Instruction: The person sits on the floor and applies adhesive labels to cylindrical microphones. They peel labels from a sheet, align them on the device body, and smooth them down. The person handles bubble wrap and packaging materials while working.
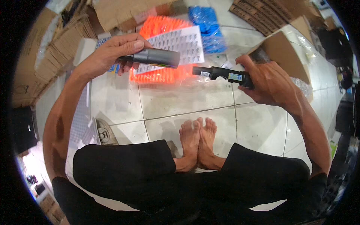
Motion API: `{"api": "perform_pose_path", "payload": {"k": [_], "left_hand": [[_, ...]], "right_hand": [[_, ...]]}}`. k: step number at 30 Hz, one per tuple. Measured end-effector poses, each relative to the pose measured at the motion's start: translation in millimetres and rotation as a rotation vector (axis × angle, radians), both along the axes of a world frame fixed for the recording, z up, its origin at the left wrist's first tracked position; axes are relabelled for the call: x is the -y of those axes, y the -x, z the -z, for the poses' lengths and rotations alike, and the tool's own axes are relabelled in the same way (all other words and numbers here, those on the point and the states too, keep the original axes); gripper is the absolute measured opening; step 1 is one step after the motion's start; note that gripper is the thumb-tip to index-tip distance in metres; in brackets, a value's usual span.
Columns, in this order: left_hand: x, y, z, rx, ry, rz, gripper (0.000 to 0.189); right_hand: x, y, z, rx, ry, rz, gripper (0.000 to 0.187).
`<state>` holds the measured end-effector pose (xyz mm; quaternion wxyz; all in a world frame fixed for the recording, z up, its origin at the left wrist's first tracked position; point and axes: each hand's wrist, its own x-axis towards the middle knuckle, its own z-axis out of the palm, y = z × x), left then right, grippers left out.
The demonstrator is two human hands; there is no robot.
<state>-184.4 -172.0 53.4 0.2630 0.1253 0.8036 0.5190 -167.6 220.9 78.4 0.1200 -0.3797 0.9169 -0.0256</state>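
My left hand grips a dark grey cylinder at its narrower end, with the thumb on top. A shiny strip shows along the cylinder's lower side. My right hand is closed around the rear of a slim black tubular device that bears two small labels. The device's front end points left, towards the cylinder, with a gap between them. Beneath the cylinder, a white sheet of printed stickers lies on an orange ribbed item in clear plastic.
A blue plastic-wrapped packet lies beyond the sheet. By my right hand stands an open cardboard box, with bubble wrap near it. Flattened cardboard is stacked at the left. My bare feet rest on the tiled floor.
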Motion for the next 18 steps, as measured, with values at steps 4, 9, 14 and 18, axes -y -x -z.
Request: {"api": "perform_pose_path", "payload": {"k": [4,9,14,18], "left_hand": [[-13.5,-22.6,-43.6,-0.154,0.052,0.082,0.039],[-31.9,-59.2,-84.2,-0.249,0.08,0.092,0.036],[-47.3,-102.4,-118.1,-0.505,0.215,0.133,0.033],[-67.8,-128.6,-140.9,-0.626,0.559,0.187,0.029]], "right_hand": [[2.6,-65.1,-67.0,-0.031,-0.108,0.23,0.057],[-19.1,-122.6,-112.3,0.029,0.046,0.358,0.064],[-31.2,-145.0,-129.6,0.082,0.071,0.409,0.075],[-24.1,-145.6,-131.1,0.594,0.451,0.59,0.069]]}}
